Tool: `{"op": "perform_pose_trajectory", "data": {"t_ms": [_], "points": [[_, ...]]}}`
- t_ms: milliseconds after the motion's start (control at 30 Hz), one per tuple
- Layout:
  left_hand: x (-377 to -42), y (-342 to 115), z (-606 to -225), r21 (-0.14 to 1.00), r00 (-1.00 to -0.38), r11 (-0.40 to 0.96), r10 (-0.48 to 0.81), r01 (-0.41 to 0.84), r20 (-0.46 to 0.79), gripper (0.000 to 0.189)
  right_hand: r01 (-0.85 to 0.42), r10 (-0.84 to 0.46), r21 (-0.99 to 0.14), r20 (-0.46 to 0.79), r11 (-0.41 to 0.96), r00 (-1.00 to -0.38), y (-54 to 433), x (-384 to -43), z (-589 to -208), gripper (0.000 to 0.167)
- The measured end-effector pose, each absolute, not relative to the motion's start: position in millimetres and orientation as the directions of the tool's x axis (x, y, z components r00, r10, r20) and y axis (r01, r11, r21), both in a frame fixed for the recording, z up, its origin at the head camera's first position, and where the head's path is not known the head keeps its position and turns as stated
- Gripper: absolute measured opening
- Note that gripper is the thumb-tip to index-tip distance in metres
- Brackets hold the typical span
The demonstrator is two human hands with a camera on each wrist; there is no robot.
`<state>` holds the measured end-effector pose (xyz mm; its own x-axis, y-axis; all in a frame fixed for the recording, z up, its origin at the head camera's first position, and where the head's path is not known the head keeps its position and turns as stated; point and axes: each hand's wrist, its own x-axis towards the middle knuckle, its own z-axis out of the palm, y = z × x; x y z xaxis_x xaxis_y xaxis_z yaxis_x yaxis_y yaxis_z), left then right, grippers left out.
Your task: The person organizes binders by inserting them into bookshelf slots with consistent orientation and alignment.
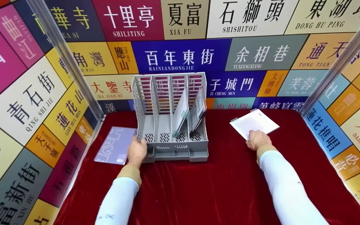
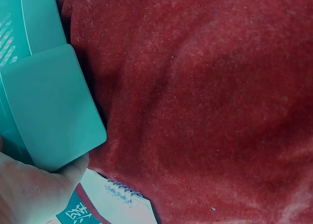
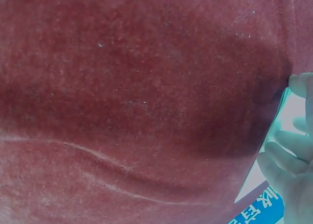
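A grey desktop file rack (image 1: 177,152) with upright dividers stands on the red cloth. My left hand (image 1: 137,150) grips it at the left front corner; in the left wrist view, the thumb lies along the edge of the rack (image 2: 54,106), which looks teal there. To the right, my right hand (image 1: 259,140) holds the near corner of a white spiral notebook (image 1: 255,122). In the right wrist view, the fingers of that hand (image 3: 293,155) bend over the notebook's white page (image 3: 252,177). A spiral notebook (image 1: 180,117) leans in the rack's third slot, and a dark-edged one (image 1: 198,112) in the fourth.
A flat purple sheet-like cover (image 1: 114,145) with pale lettering lies left of the rack, beside my left hand. Panels printed with place names (image 1: 180,56) enclose the back and both sides. Clear upright posts (image 1: 73,65) stand at the back corners. Red cloth (image 1: 198,193) covers the table.
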<state>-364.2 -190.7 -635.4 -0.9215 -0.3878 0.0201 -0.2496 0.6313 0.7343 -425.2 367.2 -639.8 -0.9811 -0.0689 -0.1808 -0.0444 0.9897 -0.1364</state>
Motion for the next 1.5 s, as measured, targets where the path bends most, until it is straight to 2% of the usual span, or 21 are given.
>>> {"op": "perform_pose_trajectory", "data": {"t_ms": [200, 300, 667, 933, 1300, 1500], "points": [[-365, -191, -637, 0.739, -0.925, 0.621, -0.38, -0.261, -0.007, 0.046, -0.111, -0.129, -0.134, -0.137, 0.985, -0.982, 370, -422, -641, 0.015], [-366, -191, -636, 0.738, -0.926, 0.621, -0.378, -0.264, -0.013, 0.046, -0.128, -0.146, -0.138, -0.127, 0.982, -0.981, 374, -418, -641, 0.012], [-364, -194, -634, 0.736, -0.925, 0.614, -0.379, -0.284, -0.041, 0.051, -0.199, -0.214, -0.168, -0.074, 0.965, -0.974, 393, -399, -637, 0.025], [-364, -193, -632, 0.734, -0.928, 0.619, -0.372, -0.278, -0.038, 0.056, -0.35, -0.353, -0.095, -0.011, 0.932, -0.936, 401, -378, -640, 0.016], [-365, -195, -631, 0.745, -0.927, 0.602, -0.37, -0.286, -0.057, 0.059, -0.514, -0.511, -0.034, 0.073, 0.857, -0.857, 428, -345, -638, 0.026], [-364, -193, -633, 0.741, -0.929, 0.607, -0.365, -0.288, -0.062, 0.057, -0.518, -0.518, 0.022, 0.058, 0.855, -0.854, 447, -345, -632, 0.033]]}}
